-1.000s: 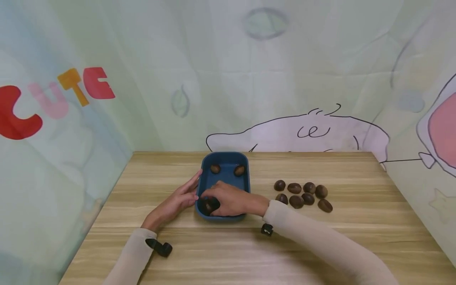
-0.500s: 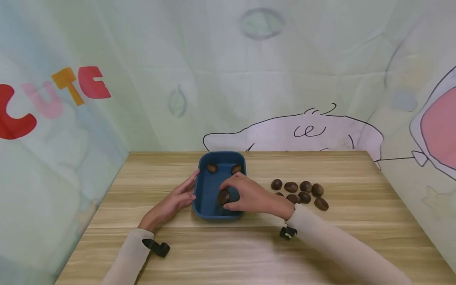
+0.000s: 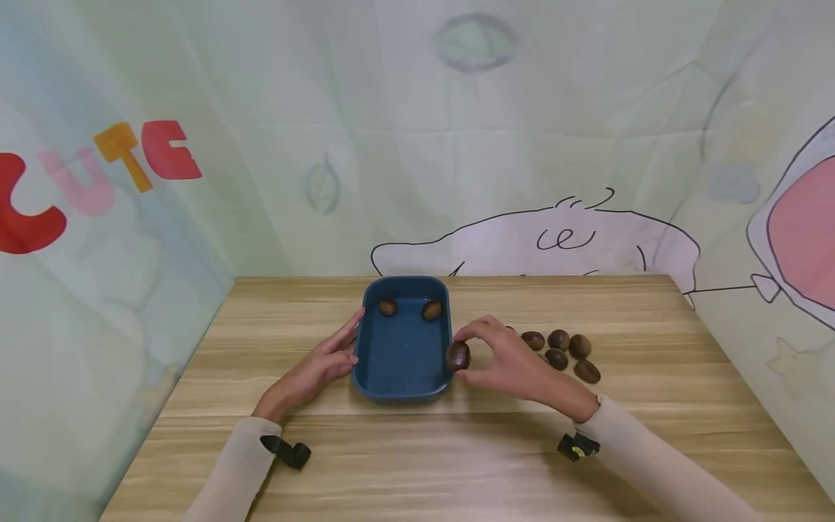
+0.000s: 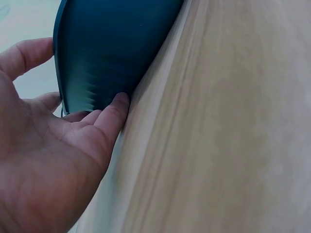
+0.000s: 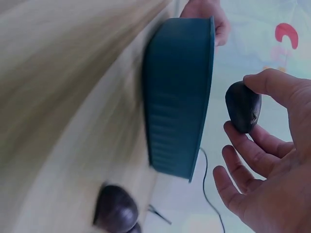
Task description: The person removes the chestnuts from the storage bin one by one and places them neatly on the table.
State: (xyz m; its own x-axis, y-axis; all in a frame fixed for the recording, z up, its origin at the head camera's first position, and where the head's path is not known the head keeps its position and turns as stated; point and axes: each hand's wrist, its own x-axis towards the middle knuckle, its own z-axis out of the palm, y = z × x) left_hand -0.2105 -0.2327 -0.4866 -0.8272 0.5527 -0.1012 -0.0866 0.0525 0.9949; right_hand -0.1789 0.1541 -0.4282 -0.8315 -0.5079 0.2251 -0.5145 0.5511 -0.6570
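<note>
My right hand [image 3: 509, 362] pinches a glossy dark brown chestnut [image 3: 459, 356] between thumb and fingertips, at the right rim of the blue tray [image 3: 406, 397]. In the right wrist view that chestnut [image 5: 243, 107] is held up beside the tray wall [image 5: 177, 92], apart from it. Two more chestnuts lie inside the tray, one at the far left [image 3: 388, 307] and one at the far right [image 3: 432, 309]. My left hand [image 3: 313, 377] rests against the tray's left side; in the left wrist view its extended fingers [image 4: 112, 114] touch the wall.
Several loose chestnuts [image 3: 557, 358] lie on the wooden table [image 3: 404, 464] right of the tray, some partly hidden behind my right hand. A printed curtain [image 3: 404, 145] hangs behind the table and along both sides.
My right hand has lifted a chestnut from the tray's near left corner and carried it rightward to the right rim. The left hand stays against the tray.
</note>
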